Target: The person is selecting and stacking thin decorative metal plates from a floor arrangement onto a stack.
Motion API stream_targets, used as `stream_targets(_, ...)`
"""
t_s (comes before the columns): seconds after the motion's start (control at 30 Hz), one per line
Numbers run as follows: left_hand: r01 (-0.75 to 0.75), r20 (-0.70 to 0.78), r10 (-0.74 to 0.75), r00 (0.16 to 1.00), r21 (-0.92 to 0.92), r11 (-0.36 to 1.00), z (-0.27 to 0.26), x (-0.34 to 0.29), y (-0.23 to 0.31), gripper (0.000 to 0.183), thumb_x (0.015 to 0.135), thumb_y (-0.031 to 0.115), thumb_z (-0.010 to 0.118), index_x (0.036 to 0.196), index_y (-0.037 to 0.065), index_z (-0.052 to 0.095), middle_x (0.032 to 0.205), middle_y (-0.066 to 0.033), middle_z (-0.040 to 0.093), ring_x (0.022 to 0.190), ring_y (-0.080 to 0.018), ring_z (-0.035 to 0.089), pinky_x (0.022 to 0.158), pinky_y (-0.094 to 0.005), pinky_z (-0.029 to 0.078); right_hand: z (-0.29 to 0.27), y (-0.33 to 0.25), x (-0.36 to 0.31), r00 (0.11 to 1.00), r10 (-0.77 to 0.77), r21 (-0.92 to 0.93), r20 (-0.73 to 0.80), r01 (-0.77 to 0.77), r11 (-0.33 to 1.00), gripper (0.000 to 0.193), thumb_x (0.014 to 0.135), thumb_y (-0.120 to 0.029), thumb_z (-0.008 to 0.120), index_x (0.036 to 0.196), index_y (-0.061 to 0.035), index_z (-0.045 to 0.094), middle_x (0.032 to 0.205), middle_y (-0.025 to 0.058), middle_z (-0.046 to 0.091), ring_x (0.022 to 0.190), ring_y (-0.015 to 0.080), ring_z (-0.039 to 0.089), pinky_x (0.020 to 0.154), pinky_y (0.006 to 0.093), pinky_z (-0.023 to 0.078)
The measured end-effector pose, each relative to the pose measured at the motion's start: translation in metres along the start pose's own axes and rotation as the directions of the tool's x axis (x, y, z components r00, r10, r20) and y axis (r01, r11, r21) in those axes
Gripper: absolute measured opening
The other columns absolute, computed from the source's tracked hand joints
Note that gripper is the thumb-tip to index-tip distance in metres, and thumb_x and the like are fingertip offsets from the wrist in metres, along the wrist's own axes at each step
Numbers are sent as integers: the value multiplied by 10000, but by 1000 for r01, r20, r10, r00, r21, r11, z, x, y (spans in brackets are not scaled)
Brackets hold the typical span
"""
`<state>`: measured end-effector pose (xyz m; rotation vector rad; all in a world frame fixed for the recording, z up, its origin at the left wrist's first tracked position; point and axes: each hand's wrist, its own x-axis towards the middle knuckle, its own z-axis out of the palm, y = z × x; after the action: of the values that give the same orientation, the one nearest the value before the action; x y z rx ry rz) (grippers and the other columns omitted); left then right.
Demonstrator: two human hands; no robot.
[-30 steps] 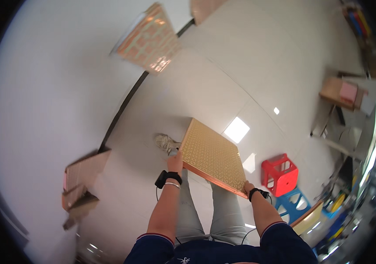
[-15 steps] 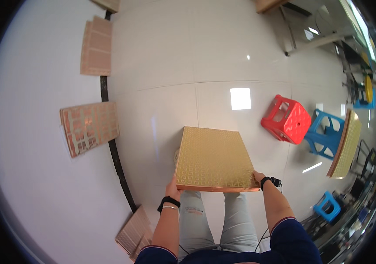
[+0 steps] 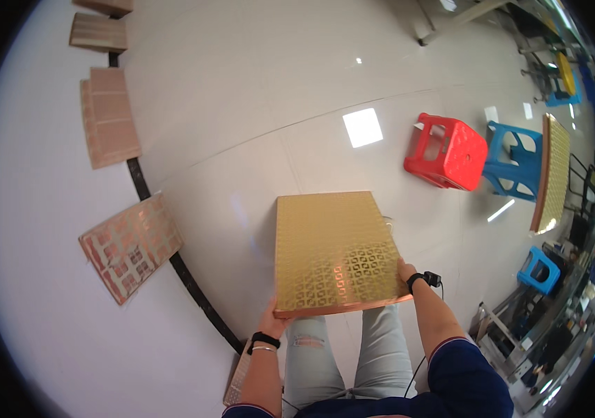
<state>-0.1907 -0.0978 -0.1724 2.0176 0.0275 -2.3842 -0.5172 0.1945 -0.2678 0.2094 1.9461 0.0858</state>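
In front of my thighs I carry a thick stack of flat panels (image 3: 335, 244), gold and patterned on top, with copper-coloured edges. My left hand (image 3: 271, 322) grips its near left corner, the fingers partly hidden beneath. At the near right side, my right hand (image 3: 405, 270) is closed round the edge, its fingertips out of sight under the stack. The stack lies roughly level between both hands, above the tiled floor.
Copper-patterned panels (image 3: 134, 244) and plain pinkish panels (image 3: 113, 118) lean on the left wall. On the right stand a red stool (image 3: 454, 153) and a blue stool (image 3: 513, 164) bearing another gold stack (image 3: 553, 174). A smaller blue stool (image 3: 539, 270) stands nearer.
My view has turned to the right: the wall panels slide down and left, the stools upward. The stack stays in both hands and has tilted slightly, its near left corner now lower.
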Motion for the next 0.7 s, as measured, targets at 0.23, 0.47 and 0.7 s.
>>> stream_targets(0.23,162,-323,10,946,501,850,11,59,62,677,855,585,363,1228,27,449,1062,-148,538,921,-230,520,802,-378,416,-2,-19,-19,999,40,15,-13,-40,999,783,861,-582,244,1049,120,536,1054,310,541,1076,405,480,906,419,367)
stream_targets(0.47,255,-376,110,920,788,561,-11,132,36,663,878,523,350,1097,-78,520,1019,-178,575,928,-266,542,787,-400,407,-7,-36,-45,991,87,29,-98,-85,996,705,869,-543,251,970,61,602,986,274,581,984,395,542,869,429,406)
stream_targets(0.7,88,-236,67,969,590,802,-37,122,35,492,909,451,344,1035,10,521,890,-88,579,716,-217,574,621,-367,479,4,-35,-58,994,38,90,-102,-29,996,667,878,-512,262,921,48,623,920,273,596,930,388,567,841,432,422)
